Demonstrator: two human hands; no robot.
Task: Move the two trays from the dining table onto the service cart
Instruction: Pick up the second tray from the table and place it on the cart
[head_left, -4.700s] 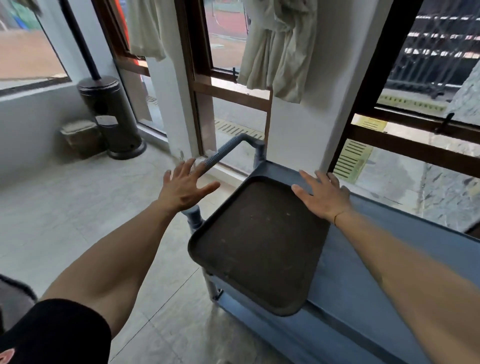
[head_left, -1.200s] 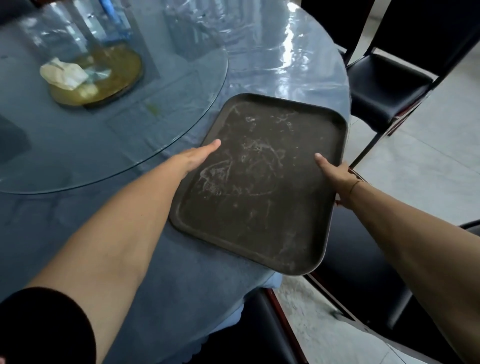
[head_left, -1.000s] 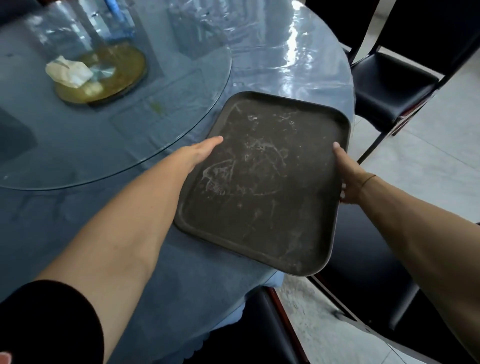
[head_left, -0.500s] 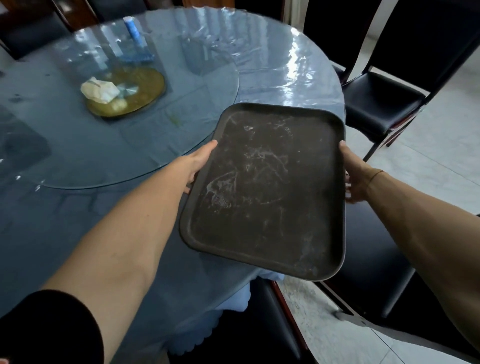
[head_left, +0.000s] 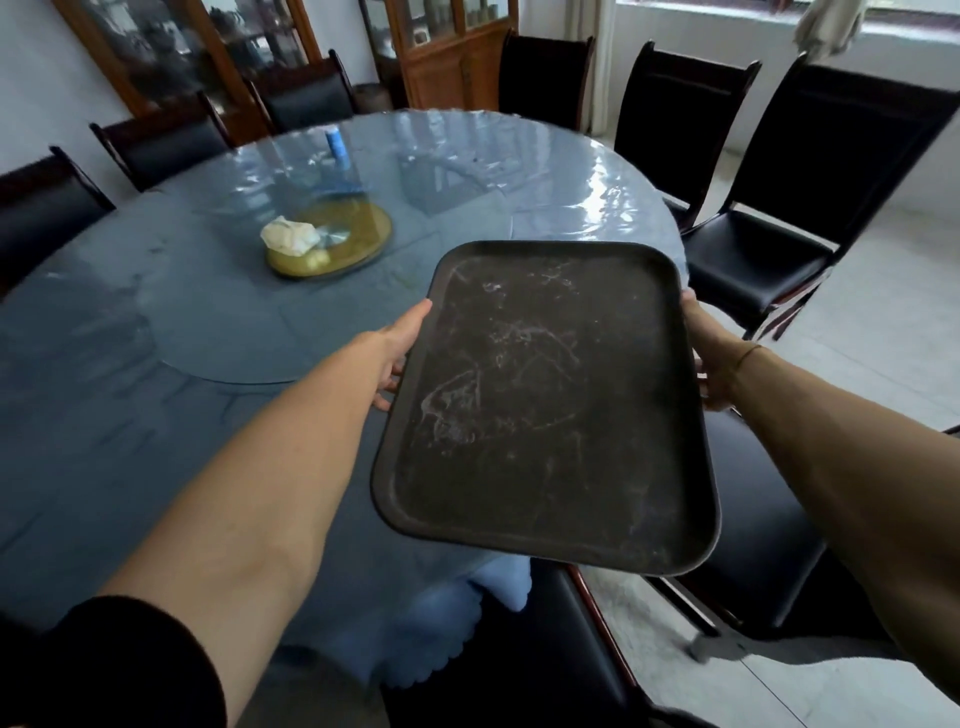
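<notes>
Across the upper left of the frame spreads the dining table (head_left: 156, 364); the dark tray (head_left: 545, 410), centre right, is held clear above its edge. Left hand (head_left: 397, 353) and right hand (head_left: 709, 358) each clasp a long rim, thumbs on top; so shallow a hold could let it tip or clip a chair (head_left: 769, 244) in turning toward the unseen cart.

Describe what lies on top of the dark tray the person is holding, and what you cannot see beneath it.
The tray carries nothing, only pale smears and scratches. The left hand and right hand grip its sides. It hides the fingers beneath and part of the table edge.
</notes>
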